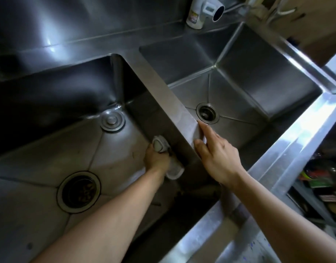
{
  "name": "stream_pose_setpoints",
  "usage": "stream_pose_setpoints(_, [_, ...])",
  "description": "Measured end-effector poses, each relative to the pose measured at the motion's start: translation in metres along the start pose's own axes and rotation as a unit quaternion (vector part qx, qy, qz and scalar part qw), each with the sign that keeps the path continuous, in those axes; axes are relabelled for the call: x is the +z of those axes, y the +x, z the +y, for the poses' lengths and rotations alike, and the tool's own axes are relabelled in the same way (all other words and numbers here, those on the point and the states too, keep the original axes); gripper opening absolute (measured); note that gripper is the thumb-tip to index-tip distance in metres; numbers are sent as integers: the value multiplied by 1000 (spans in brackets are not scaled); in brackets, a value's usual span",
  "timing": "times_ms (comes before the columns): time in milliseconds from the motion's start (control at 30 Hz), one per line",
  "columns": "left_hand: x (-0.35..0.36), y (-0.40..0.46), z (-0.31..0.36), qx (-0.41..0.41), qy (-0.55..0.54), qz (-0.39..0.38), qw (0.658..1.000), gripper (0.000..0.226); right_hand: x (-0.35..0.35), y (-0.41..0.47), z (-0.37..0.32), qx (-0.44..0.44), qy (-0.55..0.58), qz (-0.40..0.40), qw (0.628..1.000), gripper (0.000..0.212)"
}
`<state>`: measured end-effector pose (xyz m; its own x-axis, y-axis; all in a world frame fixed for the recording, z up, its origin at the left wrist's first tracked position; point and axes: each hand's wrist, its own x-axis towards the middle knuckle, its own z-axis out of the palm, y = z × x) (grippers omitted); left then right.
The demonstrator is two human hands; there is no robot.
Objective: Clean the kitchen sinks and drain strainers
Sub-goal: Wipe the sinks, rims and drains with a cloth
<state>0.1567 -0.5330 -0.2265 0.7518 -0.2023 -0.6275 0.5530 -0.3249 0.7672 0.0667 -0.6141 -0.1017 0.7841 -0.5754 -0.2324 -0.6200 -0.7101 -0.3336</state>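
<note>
Left hand [156, 160] grips a grey brush [160, 145]; right hand [216, 154] rests spread on the divider [174, 103]; bottle [194, 17] label unreadable.

Label on white bottle [195, 18] blurred; no text readable.

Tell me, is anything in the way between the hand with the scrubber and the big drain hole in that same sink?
Nothing visible blocks it. The left hand holds the scrubber against the divider wall, and only bare sink floor lies between it and the open drain. The round plug sits farther back, off that path.
</note>
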Motion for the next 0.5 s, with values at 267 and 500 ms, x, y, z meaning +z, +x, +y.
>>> stream_pose_setpoints(267, [-11,-61,27,33,-35,-95,994,49,-12,-3,-4,26,78,-54,995,48])
stream_pose_setpoints(500, [7,-41,-1,-7,5,-88,996,23,-10,1,5,-11,109,-59,992,48])
